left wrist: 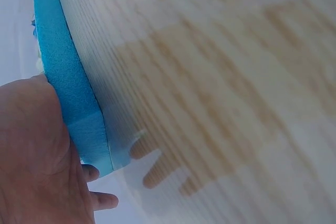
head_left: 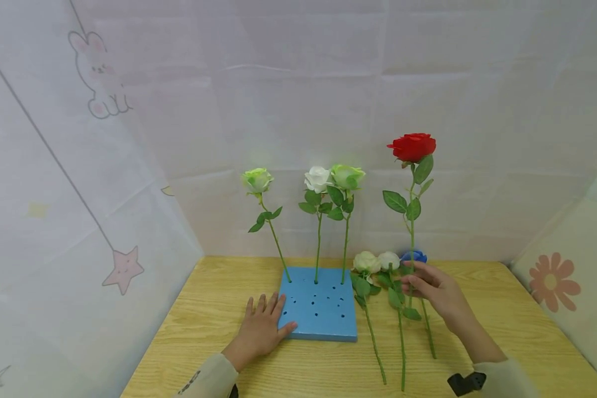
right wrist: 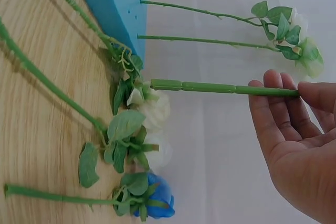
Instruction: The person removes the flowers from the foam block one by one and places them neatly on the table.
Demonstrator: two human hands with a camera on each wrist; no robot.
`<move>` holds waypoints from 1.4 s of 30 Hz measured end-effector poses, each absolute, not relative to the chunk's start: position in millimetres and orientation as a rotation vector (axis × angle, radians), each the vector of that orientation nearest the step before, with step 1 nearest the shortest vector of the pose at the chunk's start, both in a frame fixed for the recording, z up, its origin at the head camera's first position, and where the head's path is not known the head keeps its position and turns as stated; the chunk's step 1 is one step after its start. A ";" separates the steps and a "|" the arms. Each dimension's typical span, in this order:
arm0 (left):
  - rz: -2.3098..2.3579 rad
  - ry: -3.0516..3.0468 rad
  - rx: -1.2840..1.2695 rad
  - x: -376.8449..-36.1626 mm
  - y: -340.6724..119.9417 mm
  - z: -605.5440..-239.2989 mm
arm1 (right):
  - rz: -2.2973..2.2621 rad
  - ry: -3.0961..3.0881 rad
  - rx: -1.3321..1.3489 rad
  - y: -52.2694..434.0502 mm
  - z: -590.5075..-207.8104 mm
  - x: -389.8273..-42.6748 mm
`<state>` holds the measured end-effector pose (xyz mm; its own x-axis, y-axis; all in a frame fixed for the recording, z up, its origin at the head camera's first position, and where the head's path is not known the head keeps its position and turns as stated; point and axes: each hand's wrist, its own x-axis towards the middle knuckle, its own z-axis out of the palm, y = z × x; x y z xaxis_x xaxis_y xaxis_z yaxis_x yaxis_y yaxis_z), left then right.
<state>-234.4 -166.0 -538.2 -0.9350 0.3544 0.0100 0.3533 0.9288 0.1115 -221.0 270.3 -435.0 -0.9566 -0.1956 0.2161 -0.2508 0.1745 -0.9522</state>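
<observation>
My right hand (head_left: 439, 294) pinches the green stem of a red artificial rose (head_left: 414, 148) and holds it upright above the table. In the right wrist view the stem's lower end (right wrist: 194, 86) juts free past the fingers. My left hand (head_left: 262, 330) rests on the left edge of a blue foam block (head_left: 323, 326), fingers spread and thumb on its top. Along the block's far side stand a green-white rose (head_left: 257, 180), a white rose (head_left: 318, 179) and another green-white rose (head_left: 347, 177), stems in its holes. The left wrist view shows the block's side (left wrist: 68, 72) by the palm.
Right of the block lie a cream rose (head_left: 366, 262), a white rose (head_left: 389, 260) and a blue rose (head_left: 414, 256), stems toward me. The wooden table (head_left: 199, 315) ends at a pale hanging cloth (head_left: 288, 99) behind and at both sides.
</observation>
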 end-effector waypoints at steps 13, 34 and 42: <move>0.194 3.057 0.543 -234.5 -167.9 -539.6 | 1.907 -2.425 0.365 301.2 -444.8 -208.4; 0.181 3.050 0.548 -231.9 -164.7 -533.9 | 2.018 -2.446 0.284 354.0 -465.0 -182.8; 0.189 3.053 0.542 -231.6 -163.1 -530.8 | 2.046 -2.452 0.334 368.3 -476.0 -177.0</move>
